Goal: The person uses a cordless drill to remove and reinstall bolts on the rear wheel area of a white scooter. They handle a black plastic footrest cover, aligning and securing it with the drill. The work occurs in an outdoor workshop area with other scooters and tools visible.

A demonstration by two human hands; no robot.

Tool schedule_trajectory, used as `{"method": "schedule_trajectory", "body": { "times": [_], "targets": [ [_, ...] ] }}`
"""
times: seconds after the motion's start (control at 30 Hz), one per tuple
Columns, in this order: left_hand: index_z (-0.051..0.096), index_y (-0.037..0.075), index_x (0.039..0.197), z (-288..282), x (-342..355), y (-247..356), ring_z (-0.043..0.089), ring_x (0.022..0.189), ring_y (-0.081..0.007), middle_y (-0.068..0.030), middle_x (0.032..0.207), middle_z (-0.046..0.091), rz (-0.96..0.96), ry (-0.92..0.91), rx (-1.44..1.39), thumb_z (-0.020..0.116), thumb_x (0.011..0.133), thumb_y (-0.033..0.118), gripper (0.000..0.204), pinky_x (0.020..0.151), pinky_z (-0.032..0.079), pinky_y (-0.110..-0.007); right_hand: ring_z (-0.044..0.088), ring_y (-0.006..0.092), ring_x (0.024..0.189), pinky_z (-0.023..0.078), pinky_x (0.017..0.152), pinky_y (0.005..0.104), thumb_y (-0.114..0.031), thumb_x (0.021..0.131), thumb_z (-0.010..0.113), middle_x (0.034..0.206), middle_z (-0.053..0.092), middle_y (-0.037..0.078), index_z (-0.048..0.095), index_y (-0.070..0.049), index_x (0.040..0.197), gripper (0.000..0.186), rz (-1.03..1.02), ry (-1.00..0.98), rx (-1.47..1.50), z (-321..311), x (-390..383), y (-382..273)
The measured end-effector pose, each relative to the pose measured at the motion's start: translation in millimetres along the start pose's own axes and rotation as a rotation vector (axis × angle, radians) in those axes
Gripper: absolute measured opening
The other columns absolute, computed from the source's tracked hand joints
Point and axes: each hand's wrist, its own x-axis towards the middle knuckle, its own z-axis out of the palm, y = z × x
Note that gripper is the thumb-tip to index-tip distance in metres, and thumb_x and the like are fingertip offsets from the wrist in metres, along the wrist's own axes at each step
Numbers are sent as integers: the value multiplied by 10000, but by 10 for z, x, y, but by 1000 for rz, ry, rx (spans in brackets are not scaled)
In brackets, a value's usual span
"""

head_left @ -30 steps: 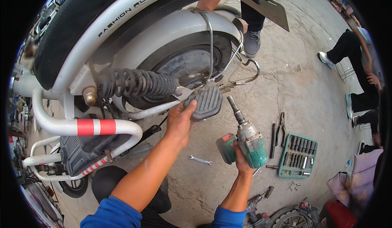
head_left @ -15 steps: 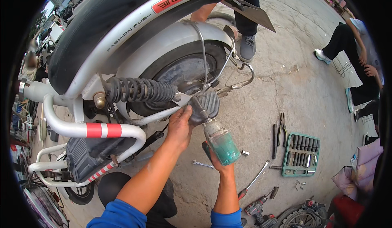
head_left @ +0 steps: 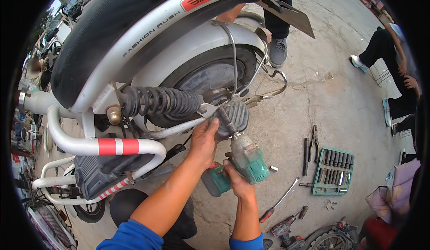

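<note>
A green and grey cordless impact wrench [head_left: 251,159] is in my right hand [head_left: 240,183], which is wrapped round its handle; its battery end points left. The socket [head_left: 227,121] on its nose reaches a black ribbed cover [head_left: 240,115] by the scooter's rear axle. My left hand [head_left: 204,143] grips this cover's near edge, thumb on top, other fingers partly hidden. Just beyond, a coil-spring shock absorber [head_left: 165,101] runs beside the rear wheel [head_left: 201,80]. Over these lies the scooter's black seat [head_left: 85,48] with its silver trim.
To the right lie a green socket case [head_left: 333,171], pliers [head_left: 315,142], a long red-handled ratchet [head_left: 280,200], a cordless drill [head_left: 283,228] and a loose wheel [head_left: 333,241]. Another person's shoe [head_left: 278,53] is behind the rear wheel. Someone sits at the far right.
The impact wrench has turned in my right hand, bringing its battery end into view on the left. My left hand keeps its place at the cover; the whole view has shifted slightly.
</note>
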Motion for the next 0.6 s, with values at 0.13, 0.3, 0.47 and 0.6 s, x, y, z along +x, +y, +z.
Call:
{"method": "schedule_trajectory", "body": {
  "times": [0.13, 0.3, 0.47, 0.6],
  "targets": [
    [608, -1, 1276, -14, -7, -3, 625, 1111, -180, -80, 1222, 663, -3, -5, -4, 507, 1072, 187, 295, 1010, 468, -375, 552, 126, 630, 460, 586, 287, -68, 886, 748, 797, 591, 25, 617, -7, 1089, 248, 37, -7, 171, 139, -66, 45],
    [604, -3, 1281, 7, -5, 0, 627, 1121, -189, -86, 1230, 660, 3, 6, -16, 504, 1072, 180, 295, 1027, 469, -382, 547, 117, 631, 443, 571, 282, -82, 881, 751, 797, 598, 11, 629, -41, 1017, 188, 12, -7, -54, -72, 60, -17],
    [611, 43, 1268, 32, -3, 14, 614, 1135, -190, -64, 1241, 653, 23, -16, -5, 542, 1058, 198, 269, 1035, 459, -418, 641, 160, 800, 518, 704, 336, -129, 905, 757, 907, 678, 42, 682, -41, 1013, 158, -131, -1, -198, -144, 70, 9],
    [617, 27, 1274, 37, 23, 14, 626, 1112, -187, -65, 1253, 655, 10, 77, -4, 526, 1060, 168, 272, 1014, 478, -405, 679, 213, 917, 536, 798, 366, -125, 890, 768, 1012, 712, 69, 704, -64, 1093, 222, -168, -23, -302, -237, 103, 110]
  ]
}}
